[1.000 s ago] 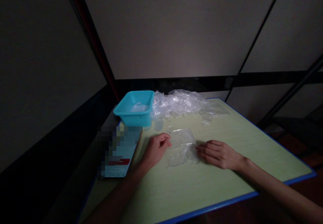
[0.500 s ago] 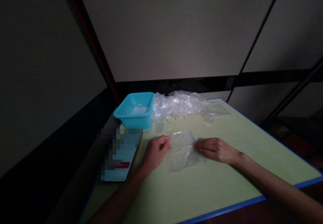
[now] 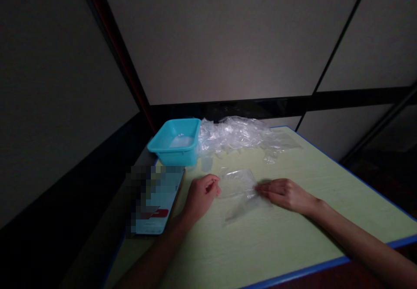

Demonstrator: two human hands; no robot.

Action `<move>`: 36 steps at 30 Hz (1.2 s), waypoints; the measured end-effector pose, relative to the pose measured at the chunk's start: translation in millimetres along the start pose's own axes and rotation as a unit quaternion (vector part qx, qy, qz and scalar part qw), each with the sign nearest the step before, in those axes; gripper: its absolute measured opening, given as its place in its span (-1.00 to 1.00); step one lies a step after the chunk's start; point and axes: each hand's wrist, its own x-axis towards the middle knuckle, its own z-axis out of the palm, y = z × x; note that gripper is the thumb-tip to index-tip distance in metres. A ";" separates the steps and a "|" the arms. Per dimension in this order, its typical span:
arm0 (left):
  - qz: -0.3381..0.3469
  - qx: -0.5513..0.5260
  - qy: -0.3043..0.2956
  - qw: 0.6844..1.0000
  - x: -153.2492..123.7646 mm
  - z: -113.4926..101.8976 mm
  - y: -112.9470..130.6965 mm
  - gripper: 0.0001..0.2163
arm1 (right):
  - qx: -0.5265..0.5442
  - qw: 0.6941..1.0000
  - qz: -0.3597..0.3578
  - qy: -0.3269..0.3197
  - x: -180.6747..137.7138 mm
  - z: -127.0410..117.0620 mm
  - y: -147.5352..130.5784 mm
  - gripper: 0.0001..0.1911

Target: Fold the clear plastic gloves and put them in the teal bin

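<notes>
A clear plastic bag (image 3: pixel 239 182) lies on the pale table between my two hands, its near part folded or creased diagonally. My left hand (image 3: pixel 202 195) is closed in a pinch at the bag's left edge, thumb against the fingertips. My right hand (image 3: pixel 282 193), fingers together and pointing left, grips the bag's right edge; its thumb is partly hidden.
At the back left stands a turquoise basin (image 3: pixel 174 150) with something whitish inside. Beside it a heap of crumpled clear plastic (image 3: pixel 241 134) spreads along the back. A flat box (image 3: pixel 163 202), partly blurred out, lies at the left. The table (image 3: pixel 293 245) has a blue edge.
The right hand has shifted slightly right with the bag's right edge. The bag's near part now looks folded and narrower. The left hand stays nearly in place.
</notes>
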 end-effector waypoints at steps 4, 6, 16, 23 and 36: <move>-0.008 -0.008 0.000 1.000 0.7 1.0 -1.2 -0.88 | 0.013 1.000 0.018 -0.005 1.7 -0.4 0.4 -0.69; -0.010 -0.010 0.000 1.000 0.7 1.5 -1.8 -0.89 | 0.021 0.999 0.022 -0.011 2.7 0.0 1.1 -0.68; -0.028 -0.009 -0.004 1.000 1.1 1.2 -2.7 -0.91 | 0.205 0.941 0.258 -0.072 24.8 -11.3 6.9 -0.70; -0.061 -0.011 0.015 0.998 4.6 0.6 -7.3 -0.86 | 0.362 0.853 0.374 -0.042 40.3 0.2 18.5 -0.86; -0.124 -0.028 0.022 0.992 10.4 1.8 -4.4 -0.79 | 0.294 0.833 0.467 0.022 43.6 21.5 18.0 -0.63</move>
